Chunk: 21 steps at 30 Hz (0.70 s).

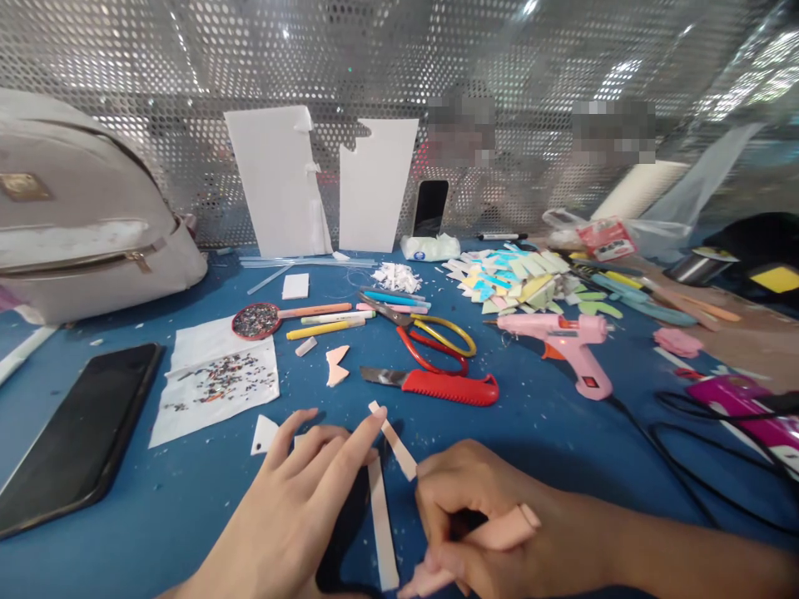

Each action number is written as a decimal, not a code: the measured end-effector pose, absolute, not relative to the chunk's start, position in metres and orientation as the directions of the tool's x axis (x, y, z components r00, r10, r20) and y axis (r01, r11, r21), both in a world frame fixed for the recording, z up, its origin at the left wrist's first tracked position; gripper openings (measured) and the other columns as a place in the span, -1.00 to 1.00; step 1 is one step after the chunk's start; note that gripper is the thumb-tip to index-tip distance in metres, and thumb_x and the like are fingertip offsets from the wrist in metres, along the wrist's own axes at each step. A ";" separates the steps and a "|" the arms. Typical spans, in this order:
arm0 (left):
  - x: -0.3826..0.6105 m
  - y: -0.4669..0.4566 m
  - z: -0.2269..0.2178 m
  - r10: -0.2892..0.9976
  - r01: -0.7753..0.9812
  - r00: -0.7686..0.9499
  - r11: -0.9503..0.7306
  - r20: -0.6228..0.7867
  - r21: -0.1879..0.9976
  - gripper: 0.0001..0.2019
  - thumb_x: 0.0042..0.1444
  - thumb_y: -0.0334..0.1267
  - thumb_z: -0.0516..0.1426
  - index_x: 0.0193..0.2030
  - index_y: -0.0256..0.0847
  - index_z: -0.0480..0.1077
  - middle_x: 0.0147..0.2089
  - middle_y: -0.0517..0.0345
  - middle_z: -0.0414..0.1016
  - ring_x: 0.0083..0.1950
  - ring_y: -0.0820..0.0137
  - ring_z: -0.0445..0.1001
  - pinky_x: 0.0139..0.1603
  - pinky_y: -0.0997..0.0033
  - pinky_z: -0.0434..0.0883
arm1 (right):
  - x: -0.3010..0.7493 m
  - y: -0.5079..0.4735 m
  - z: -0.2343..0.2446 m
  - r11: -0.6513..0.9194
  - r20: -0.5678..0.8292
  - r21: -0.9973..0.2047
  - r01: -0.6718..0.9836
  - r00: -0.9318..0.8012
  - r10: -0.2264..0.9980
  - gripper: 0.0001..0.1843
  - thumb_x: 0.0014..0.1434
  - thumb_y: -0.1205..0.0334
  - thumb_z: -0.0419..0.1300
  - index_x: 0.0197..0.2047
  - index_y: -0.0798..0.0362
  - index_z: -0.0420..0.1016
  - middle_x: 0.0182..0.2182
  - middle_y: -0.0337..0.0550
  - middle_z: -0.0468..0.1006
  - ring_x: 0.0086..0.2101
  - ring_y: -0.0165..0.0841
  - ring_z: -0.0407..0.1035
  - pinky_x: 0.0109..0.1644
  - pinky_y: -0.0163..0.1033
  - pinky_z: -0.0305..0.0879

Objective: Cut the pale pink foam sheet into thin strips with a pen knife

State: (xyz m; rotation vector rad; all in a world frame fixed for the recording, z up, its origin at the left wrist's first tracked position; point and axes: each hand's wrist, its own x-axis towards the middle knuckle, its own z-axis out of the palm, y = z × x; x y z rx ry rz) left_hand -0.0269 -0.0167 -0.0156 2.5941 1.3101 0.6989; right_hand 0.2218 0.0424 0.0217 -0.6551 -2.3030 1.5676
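Strip (401,450) under index fingertip (380,413), long axis toward far left

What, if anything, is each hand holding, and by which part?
The right hand grips a peach stick-like thing around its middle. The left hand grips nothing visible; its index finger touches a pale strip at one end.

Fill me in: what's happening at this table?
A person is doing handwork at a blue table. The left hand rests a fingertip on a short strip; the right hand grips a peach piece. A longer strip lies between the hands. Beyond them lie the knife, blade out, and scissors, with the glue gun to their right.
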 end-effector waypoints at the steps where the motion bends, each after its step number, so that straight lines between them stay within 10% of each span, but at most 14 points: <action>1: -0.027 -0.017 -0.016 0.789 0.719 0.511 -0.610 0.342 0.333 0.27 -0.03 0.32 0.35 0.58 -0.15 -0.31 0.09 0.08 0.59 0.10 0.11 0.55 0.39 0.02 0.11 | 0.222 0.043 0.023 0.246 -0.066 -0.944 0.220 -0.856 0.512 -0.82 0.11 0.25 0.20 -0.49 0.05 0.31 -0.55 -0.30 0.40 -0.49 -0.41 0.32 -0.33 -0.31 0.23; 5: -0.026 -0.019 -0.014 0.795 0.718 0.511 -0.604 0.327 0.347 0.27 -0.03 0.25 0.38 0.58 -0.14 -0.32 0.09 0.13 0.59 0.10 0.14 0.55 0.40 0.04 0.04 | 0.224 0.047 0.033 0.022 -0.195 -0.969 0.244 -0.824 0.532 -0.72 0.29 0.04 0.20 -0.34 0.06 0.36 -0.42 -0.23 0.44 -0.42 -0.37 0.38 -0.31 -0.29 0.33; 9: -0.026 -0.019 -0.011 0.795 0.718 0.516 -0.604 0.319 0.344 0.35 -0.11 0.30 0.41 0.58 -0.14 -0.33 0.11 0.08 0.59 0.11 0.11 0.54 0.39 0.02 0.05 | 0.223 0.047 0.038 0.181 -0.133 -0.946 0.269 -0.832 0.539 -0.65 0.31 -0.08 0.24 -0.28 0.05 0.43 -0.33 -0.20 0.47 -0.35 -0.34 0.37 -0.24 -0.28 0.31; 21: -0.021 -0.026 -0.004 0.849 0.770 0.455 -0.527 0.271 0.359 0.37 -0.19 0.05 0.52 0.56 -0.10 -0.29 0.15 0.12 0.56 0.20 0.12 0.49 0.46 0.04 -0.04 | 0.220 0.045 0.022 0.309 -0.025 -0.928 0.207 -0.863 0.504 -0.79 0.11 0.21 0.24 -0.50 0.07 0.36 -0.51 -0.28 0.49 -0.46 -0.41 0.33 -0.31 -0.34 0.21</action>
